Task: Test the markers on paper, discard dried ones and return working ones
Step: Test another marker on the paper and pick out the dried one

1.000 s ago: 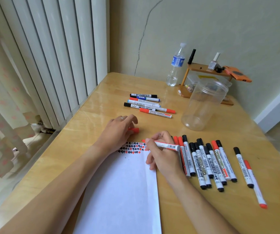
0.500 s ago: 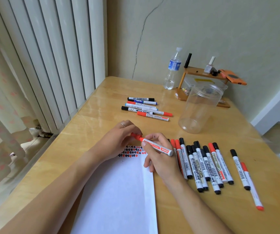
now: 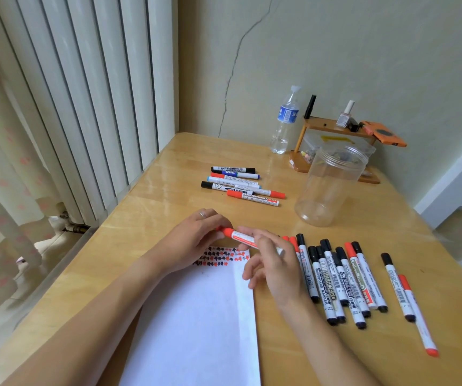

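From my feed I see both hands meeting just above the middle of the frame over the wooden tabletop. The right hand pinches the barrel of a red marker between thumb and fingers, the other fingers loosely curled below it, and the marker lies nearly level, slanting slightly down to the right. The left hand has its fingertips curled round the marker's red cap end; I cannot tell whether the cap is fully seated. Right under the hands lies the white paper, running down to the bottom edge, with rows of small red and black test marks along its top edge. To the right of the paper, at centre right, a row of black- and red-capped markers lies side by side on the tabletop, with two more markers set a little apart farther right. Above the hands, near the centre, a smaller group of markers lies crosswise. A clear plastic jar stands upright to the right of that group. Behind it, at upper right, stand a water bottle and a small wooden shelf.
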`<state>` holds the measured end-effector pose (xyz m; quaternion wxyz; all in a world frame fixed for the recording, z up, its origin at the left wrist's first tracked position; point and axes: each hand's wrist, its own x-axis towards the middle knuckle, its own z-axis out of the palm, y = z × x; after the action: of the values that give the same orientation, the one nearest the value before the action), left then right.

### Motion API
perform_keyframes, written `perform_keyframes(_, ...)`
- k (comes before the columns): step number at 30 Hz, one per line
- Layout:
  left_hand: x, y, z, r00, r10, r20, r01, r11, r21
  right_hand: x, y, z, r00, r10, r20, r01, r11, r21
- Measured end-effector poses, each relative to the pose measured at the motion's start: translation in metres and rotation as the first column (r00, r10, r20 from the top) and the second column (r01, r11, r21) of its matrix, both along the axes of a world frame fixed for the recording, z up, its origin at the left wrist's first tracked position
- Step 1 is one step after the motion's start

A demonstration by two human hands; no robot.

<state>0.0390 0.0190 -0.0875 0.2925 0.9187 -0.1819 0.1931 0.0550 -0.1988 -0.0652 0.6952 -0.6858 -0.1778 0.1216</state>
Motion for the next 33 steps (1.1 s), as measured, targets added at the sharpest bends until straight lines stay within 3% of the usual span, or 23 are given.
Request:
perform_keyframes(3, 0.000, 0.006, 0.003, 1.000, 0.029, 0.009, -0.029, 1.000, -0.003, 0.004, -0.004, 0.000, 0.999, -0.027, 0.041, 0.030, 0.998, -0.061)
perform_keyframes(5, 0.001, 0.012, 0.005, 0.997, 0.074, 0.037, -0.075, 0.997, 0.033, 0.006, -0.008, -0.002, 0.990, -0.044, 0.137, 0.069, 0.981, -0.183)
perform_keyframes(7, 0.001, 0.014, 0.004, 0.997, 0.071, 0.016, -0.072, 0.994, 0.077, 0.010, -0.010, -0.007, 0.929, -0.008, 0.369, 0.151, 0.921, -0.358)
perform_keyframes(9, -0.001, 0.008, 0.003, 0.999, 0.033, -0.016, -0.032, 0.994, 0.104, 0.012, -0.010, -0.010, 0.831, 0.065, 0.553, 0.223, 0.871, -0.437)
perform_keyframes(12, -0.002, 0.000, 0.002, 1.000, -0.006, -0.001, 0.006, 0.986, 0.167, 0.016, -0.012, -0.012, 0.764, 0.060, 0.642, 0.301, 0.847, -0.437)
perform_keyframes(18, -0.004, -0.003, 0.003, 0.999, -0.019, 0.026, 0.013, 0.980, 0.201, 0.017, -0.016, -0.015, 0.850, 0.021, 0.526, 0.250, 0.863, -0.439)
perform_keyframes(33, -0.007, -0.004, 0.002, 0.988, -0.059, 0.140, 0.023, 0.969, 0.244, 0.016, -0.017, -0.015, 0.882, 0.067, 0.466, 0.200, 0.842, -0.502)
